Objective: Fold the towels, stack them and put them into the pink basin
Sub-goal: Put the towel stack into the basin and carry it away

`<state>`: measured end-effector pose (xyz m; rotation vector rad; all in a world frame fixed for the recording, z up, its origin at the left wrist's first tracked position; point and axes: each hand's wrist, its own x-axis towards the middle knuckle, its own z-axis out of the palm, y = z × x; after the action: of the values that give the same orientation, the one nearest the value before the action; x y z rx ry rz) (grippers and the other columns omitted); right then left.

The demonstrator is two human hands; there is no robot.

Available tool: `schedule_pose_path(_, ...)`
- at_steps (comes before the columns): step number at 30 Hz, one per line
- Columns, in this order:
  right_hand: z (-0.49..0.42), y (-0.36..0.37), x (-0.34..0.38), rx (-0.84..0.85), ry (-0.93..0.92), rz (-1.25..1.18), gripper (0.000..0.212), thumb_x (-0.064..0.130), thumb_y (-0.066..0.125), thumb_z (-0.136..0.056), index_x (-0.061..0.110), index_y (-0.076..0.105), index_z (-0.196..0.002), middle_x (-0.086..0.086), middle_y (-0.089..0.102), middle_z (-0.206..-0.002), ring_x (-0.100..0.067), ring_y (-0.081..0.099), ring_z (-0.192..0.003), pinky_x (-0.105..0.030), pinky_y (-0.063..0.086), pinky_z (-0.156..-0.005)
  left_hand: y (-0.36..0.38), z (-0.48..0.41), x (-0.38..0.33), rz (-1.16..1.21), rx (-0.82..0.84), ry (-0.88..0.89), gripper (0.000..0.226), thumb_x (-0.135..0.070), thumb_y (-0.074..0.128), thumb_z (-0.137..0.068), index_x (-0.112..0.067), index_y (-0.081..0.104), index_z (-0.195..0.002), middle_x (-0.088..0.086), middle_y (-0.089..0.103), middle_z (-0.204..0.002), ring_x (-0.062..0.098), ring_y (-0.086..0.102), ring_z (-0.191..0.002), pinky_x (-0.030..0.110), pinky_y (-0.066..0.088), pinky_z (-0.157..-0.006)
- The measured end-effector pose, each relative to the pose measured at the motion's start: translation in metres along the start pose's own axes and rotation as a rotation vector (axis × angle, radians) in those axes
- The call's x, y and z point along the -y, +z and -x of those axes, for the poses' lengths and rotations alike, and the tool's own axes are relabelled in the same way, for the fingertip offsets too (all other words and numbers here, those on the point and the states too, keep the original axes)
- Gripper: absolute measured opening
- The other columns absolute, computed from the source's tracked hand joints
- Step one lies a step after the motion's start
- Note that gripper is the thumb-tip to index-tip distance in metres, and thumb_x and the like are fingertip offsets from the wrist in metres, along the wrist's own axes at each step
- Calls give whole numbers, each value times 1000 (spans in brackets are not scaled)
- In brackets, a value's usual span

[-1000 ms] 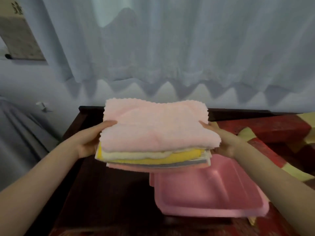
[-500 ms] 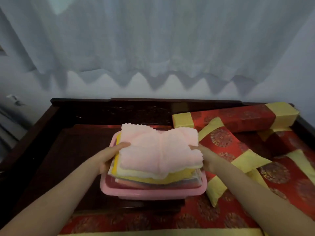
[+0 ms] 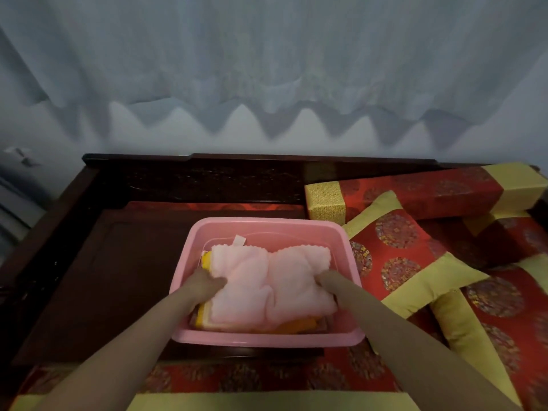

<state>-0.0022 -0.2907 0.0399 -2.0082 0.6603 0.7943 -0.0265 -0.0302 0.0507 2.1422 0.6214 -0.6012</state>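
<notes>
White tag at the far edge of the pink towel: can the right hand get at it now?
Probably yes: the white tag sticks up uncovered inside the pink basin, with nothing over it. The right hand is tucked beside the towel stack, though, and would have to pull out first.

Dim, cool daylight filtering through the curtain, soft shadows, slight overall blur, wide-angle bending at edges

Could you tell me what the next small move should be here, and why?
Probably let go and draw both hands out. The towel stack already sits inside the pink basin, while the left hand and right hand grip its sides; nothing seems left to lower.
</notes>
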Motion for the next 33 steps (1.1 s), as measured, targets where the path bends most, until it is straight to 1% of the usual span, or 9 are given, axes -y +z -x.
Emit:
schedule_pose_path(3, 12, 9, 3, -139, 19, 406, 47, 18, 46, -95, 3, 38, -139, -18, 53, -131, -26, 53, -110, -29, 47, -85, 5, 8, -1, -309, -206, 231, 67, -12, 53, -89, 3, 17, -144, 23, 43, -139, 36, 46, -124, 37, 41, -101)
schedule_pose_path(7, 26, -5, -6, -277, -622, 631, 87, 23, 56, -86, 18, -2, -150, -8, 3, -159, -30, 3, -146, -43, 11, -119, 8, 25, -1, -670, -317, 740, 85, -42, 50, -90, -13, -3, -151, 4, -5, -159, 23, 0, -148, 38, 5, -119)
schedule_pose_path(11, 18, -3, -23, -56, -628, 960, 90, 42, 56, -84, 34, -7, -149, -5, -14, -159, -30, -9, -146, -51, 7, -117, 11, 19, 9, -1029, -55, 660, 120, -88, 29, -65, -16, -24, -143, 5, -34, -150, 23, -28, -141, 47, -11, -117)
schedule_pose_path(15, 8, 3, -35, 25, -459, 1016, 86, 45, 50, -89, 29, -9, -150, -9, -17, -158, -34, -7, -146, -51, 12, -116, 10, 7, 23, -1141, 23, 566, 127, -87, 39, -63, -12, -29, -139, 7, -38, -146, 24, -32, -139, 46, -16, -113)
schedule_pose_path(24, 13, 17, -42, -89, -393, 1223, 83, 45, 48, -89, 25, -5, -151, -10, -6, -160, -31, 5, -146, -45, 21, -114, 16, -10, 30, -1268, 60, 565, 122, -79, 47, -69, -12, -20, -146, 10, -25, -155, 20, -32, -136, 52, -16, -114)
schedule_pose_path(27, 28, 0, -30, -151, -501, 1122, 66, 44, 46, -91, 22, 21, -147, -5, 23, -154, -26, 28, -137, -43, 36, -107, 3, 1, 23, -1239, 34, 618, 119, -79, 46, -71, -15, -18, -148, 5, -27, -154, 23, -24, -143, 46, -20, -110)
schedule_pose_path(29, 41, -23, -24, -284, -638, 809, 43, 38, 46, -93, 26, 45, -134, 4, 46, -137, -17, 45, -123, -34, 42, -97, -18, 12, 19, -1064, -60, 720, 109, -74, 47, -75, -18, -8, -150, 0, -15, -156, 20, -10, -147, 38, -12, -113)
schedule_pose_path(31, 49, -48, -21, -440, -725, 492, 23, 29, 51, -93, 26, 62, -113, 7, 62, -115, -12, 57, -101, -30, 46, -83, -43, 18, 20, -688, -224, 809, 93, -64, 58, -77, -20, 19, -149, 2, 21, -157, 20, 21, -143, 31, 11, -115)
schedule_pose_path(33, 43, -67, -22, -507, -690, 206, 13, 20, 56, -90, 23, 68, -95, 3, 68, -98, -16, 61, -88, -36, 49, -78, -64, 19, 23, -277, -320, 680, 75, -50, 68, -77, -17, 42, -139, 6, 47, -142, 22, 43, -128, 33, 31, -107)
